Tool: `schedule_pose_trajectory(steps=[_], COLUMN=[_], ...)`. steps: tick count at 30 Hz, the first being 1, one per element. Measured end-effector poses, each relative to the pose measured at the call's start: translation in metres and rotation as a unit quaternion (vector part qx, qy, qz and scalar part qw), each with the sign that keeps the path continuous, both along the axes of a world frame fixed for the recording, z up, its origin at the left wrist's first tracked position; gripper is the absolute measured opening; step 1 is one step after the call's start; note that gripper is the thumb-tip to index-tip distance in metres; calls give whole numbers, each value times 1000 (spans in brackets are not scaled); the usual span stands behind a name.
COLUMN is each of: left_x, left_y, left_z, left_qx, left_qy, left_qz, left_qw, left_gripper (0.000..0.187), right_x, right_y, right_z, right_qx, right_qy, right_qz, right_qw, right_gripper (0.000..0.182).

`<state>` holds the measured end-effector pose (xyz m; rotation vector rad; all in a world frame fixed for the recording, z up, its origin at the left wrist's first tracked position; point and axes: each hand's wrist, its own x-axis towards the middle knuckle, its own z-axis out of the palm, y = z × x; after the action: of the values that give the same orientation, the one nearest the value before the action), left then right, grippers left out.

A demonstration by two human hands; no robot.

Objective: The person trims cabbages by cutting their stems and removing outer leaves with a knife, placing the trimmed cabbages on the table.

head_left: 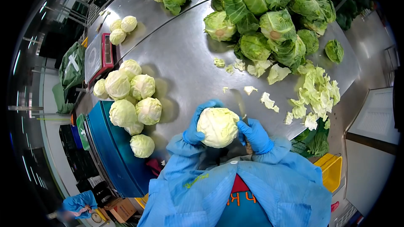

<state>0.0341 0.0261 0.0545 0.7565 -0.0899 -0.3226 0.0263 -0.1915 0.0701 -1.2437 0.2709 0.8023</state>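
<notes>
A trimmed pale cabbage [217, 128] is held just above the steel table's near edge, in front of my chest. My left hand [195, 127], in a blue glove, wraps around its left side and top. On the other side my right hand [255, 136], gloved too, is closed around a knife [248, 147]. Its thin blade points away from me and looks blurred; its handle shows below the fingers. The right fingertips touch or nearly touch the cabbage's right side.
Trimmed cabbages [123, 117] sit in a group at left, with several more beside a red scale [97, 57]. Untrimmed green cabbages [277, 25] are heaped at the far right. Loose leaves [315, 94] lie along the right edge. A yellow crate [329, 171] stands below, right.
</notes>
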Motion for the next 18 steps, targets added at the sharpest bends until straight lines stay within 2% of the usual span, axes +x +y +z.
schedule_pose_trajectory(steps=[1, 3, 7, 10, 12, 13, 16, 18], left_x=[2, 7, 14, 12, 7, 5, 7, 1], left_y=[2, 6, 14, 15, 11, 10, 8, 0], left_z=[-3, -5, -24, -33, -37, -38, -41, -34], left_qx=[29, 64, 116, 144, 98, 75, 106, 2], left_qy=[-5, 25, 25, -30, -3, 10, 31, 90], left_qz=[7, -53, -144, -124, -110, -103, -107, -66], left_qw=[1000, 996, 982, 981, 989, 992, 988, 994], left_gripper=[113, 119, 128, 124, 122, 120, 115, 106], right_x=[2, 5, 14, 17, 21, 21, 21, 23], right_y=[-3, -8, 0, -8, -19, -16, -4, -1], right_z=[-1, -4, -11, -2, -3, -1, 3, 3], right_qx=[24, 71, 79, 89, 122, 89, 0, -42], right_qy=[-9, -24, -144, -111, -36, -48, -77, -80], right_qz=[-13, -35, -52, -30, -11, -14, -12, 7], right_qw=[1000, 997, 985, 989, 992, 995, 997, 996], right_gripper=[51, 55, 58, 57, 55, 54, 52, 50])
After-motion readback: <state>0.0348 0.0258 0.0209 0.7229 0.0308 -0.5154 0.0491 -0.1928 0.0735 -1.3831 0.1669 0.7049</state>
